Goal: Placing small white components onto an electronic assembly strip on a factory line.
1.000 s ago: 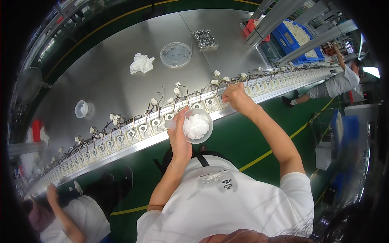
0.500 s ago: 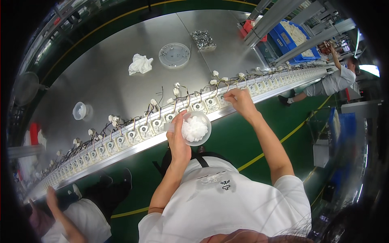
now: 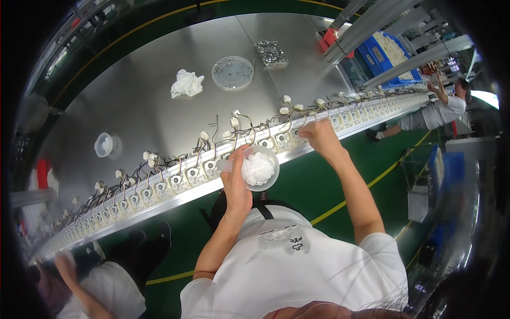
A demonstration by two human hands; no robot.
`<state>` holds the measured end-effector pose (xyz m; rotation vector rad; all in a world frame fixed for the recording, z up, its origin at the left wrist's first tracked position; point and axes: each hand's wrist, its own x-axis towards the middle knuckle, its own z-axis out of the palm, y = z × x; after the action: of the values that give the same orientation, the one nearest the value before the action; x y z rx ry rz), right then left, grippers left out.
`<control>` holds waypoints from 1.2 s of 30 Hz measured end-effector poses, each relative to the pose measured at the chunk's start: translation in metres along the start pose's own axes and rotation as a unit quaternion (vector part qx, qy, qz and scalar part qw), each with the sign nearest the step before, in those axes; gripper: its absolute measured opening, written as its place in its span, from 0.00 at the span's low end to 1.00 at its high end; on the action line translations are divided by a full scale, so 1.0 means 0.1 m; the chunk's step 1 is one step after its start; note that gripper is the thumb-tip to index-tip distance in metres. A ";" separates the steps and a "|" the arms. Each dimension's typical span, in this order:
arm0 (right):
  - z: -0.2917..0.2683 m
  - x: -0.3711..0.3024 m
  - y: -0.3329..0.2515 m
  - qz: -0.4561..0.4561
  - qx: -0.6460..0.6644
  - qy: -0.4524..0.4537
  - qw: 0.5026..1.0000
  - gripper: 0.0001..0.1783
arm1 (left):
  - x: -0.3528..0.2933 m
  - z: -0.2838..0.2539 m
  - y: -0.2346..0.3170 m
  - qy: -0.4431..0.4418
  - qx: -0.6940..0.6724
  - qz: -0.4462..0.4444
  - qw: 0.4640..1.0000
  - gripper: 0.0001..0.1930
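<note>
My left hand (image 3: 235, 178) is closed round the side of a round translucent tub (image 3: 275, 177), held in front of my body. Small white pieces (image 3: 257, 168) are heaped inside it. My right hand (image 3: 320, 134) is over the long row of small white motor-like units (image 3: 194, 174), its fingertips pinched together at one of them. Whatever the pinch holds is too small to make out. Each unit has a round dark-centred hub, with wires and white connectors (image 3: 234, 122) along the far side. The units sit along a metal rail (image 3: 212, 187).
On the metal table (image 3: 154, 48) lie a crumpled white cloth (image 3: 187, 84), a round clear dish (image 3: 232, 73), a pile of small metal parts (image 3: 272, 55) and a small white cup (image 3: 104, 144). A blue bin (image 3: 382, 56) stands far right. Co-workers are at both ends of the rail.
My right hand has moved slightly right along the row, fingertips still at the units. The row and table things appear shifted slightly rightward. My left hand keeps hold of the tub.
</note>
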<state>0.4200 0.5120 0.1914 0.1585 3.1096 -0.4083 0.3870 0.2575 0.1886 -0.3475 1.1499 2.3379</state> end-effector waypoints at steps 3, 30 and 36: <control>-0.25 -0.02 -0.54 0.059 0.225 0.069 0.970 0.07 | 0.00 0.00 0.02 -0.003 0.013 0.014 1.000 0.17; 0.02 -0.19 -0.86 0.121 0.371 0.134 0.911 0.07 | 0.13 -0.12 0.14 0.018 -0.027 -0.005 0.999 0.19; 0.21 -0.29 -0.70 0.155 0.325 0.125 0.925 0.07 | 0.16 -0.16 0.27 0.038 -0.030 0.008 0.999 0.20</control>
<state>0.4411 0.4366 0.1892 0.7383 2.9483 -1.4829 0.3593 0.2362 0.1898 -0.4535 1.1233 2.3950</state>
